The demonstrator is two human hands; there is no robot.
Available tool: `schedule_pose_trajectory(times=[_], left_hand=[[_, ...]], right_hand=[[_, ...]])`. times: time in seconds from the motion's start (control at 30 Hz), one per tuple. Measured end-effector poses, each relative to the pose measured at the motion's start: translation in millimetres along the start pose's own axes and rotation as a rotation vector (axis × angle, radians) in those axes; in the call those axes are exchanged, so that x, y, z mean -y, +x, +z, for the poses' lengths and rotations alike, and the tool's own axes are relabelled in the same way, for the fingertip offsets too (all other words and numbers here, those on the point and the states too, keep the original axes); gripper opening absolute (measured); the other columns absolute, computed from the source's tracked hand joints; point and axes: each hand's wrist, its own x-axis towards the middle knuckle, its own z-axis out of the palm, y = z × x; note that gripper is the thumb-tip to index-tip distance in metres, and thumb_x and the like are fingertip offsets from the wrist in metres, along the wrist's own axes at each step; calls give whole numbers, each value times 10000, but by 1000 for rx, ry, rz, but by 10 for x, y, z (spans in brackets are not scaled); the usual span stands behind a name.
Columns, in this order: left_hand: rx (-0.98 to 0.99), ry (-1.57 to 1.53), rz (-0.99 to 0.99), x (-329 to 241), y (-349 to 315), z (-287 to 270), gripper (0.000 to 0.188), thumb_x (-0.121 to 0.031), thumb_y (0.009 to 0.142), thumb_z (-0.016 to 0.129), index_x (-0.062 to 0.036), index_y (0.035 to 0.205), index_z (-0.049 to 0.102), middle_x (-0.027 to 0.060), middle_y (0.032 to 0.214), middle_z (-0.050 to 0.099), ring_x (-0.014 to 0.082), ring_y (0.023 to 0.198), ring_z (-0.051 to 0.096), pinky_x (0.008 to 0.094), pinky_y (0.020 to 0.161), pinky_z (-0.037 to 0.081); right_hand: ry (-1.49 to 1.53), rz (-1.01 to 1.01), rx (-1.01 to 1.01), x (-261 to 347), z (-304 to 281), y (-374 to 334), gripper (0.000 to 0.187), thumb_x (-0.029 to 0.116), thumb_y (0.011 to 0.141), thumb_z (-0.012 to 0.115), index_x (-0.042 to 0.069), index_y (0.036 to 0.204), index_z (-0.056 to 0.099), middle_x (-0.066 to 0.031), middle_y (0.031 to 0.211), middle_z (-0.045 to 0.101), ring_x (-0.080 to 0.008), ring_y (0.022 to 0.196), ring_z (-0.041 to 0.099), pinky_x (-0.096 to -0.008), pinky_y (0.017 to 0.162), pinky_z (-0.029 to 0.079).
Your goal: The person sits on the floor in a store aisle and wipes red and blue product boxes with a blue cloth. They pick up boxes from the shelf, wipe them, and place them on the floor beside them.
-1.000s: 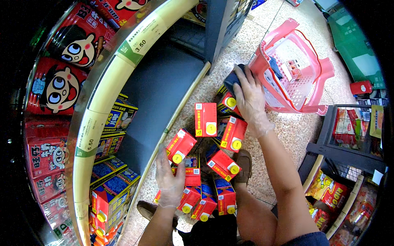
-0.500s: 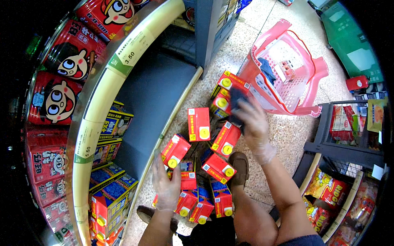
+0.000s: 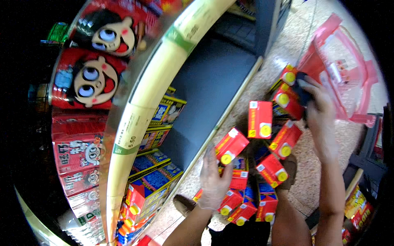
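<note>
My left hand (image 3: pixel 214 184), in a clear thin glove, has its fingers and thumb around a red drink carton (image 3: pixel 232 143) with a yellow cap. Gripped in my gloved right hand (image 3: pixel 322 100) is a dark cloth (image 3: pixel 303 89), pressed to the side of a pair of red, blue and yellow cartons (image 3: pixel 290 100). Another upright carton (image 3: pixel 260 118) stands between the hands. Several more cartons, among them a tilted carton (image 3: pixel 272 169) and a nearer carton (image 3: pixel 266 201), stand close together by my legs.
To the left is a dark lower shelf (image 3: pixel 213 94) holding more cartons (image 3: pixel 154 180). A cream shelf edge (image 3: pixel 137 106) curves above it, before red cans (image 3: pixel 92 80). A pink basket (image 3: pixel 328 78) stands at the far right; snack bags (image 3: pixel 360 207) are at the near right.
The whole scene has shifted right in the picture as my head turned. My right hand and the cloth have moved slightly farther away along the cartons' side. My left hand stays at its carton.
</note>
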Motion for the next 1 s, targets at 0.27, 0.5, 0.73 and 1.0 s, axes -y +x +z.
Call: schedule_pose_trajectory(times=[0.27,0.5,0.73,1.0], left_hand=[[76,-41,-42,-35,44,-17,675,-31,800,710,68,1370,362,279,1294,478,399,1209,487,449,1027,383],[-87,-144,109,-57,424,-343,663,55,760,665,39,1365,397,223,1388,422,342,1310,413,420,1110,306],[-363,-114,244,-137,1324,-485,681,59,808,603,4,1432,336,191,1461,372,304,1357,354,401,1136,240],[-508,-23,173,53,1892,-481,580,-5,843,594,3,1387,394,183,1409,424,308,1313,401,409,1113,276]], right_hand=[[-236,-215,331,311,61,-608,576,-30,643,511,99,1193,622,-117,1297,557,-408,1286,420,-508,1088,320],[-136,-245,481,879,-161,68,512,-31,688,488,47,1178,615,-162,1251,570,-373,1237,479,-442,1069,338],[306,-482,303,1115,1434,1429,374,187,852,539,29,1187,596,-198,1112,639,-331,1060,620,-392,925,478],[143,-544,516,1274,2595,2128,346,148,845,577,36,1172,585,-205,1120,630,-347,1064,613,-399,906,493]])
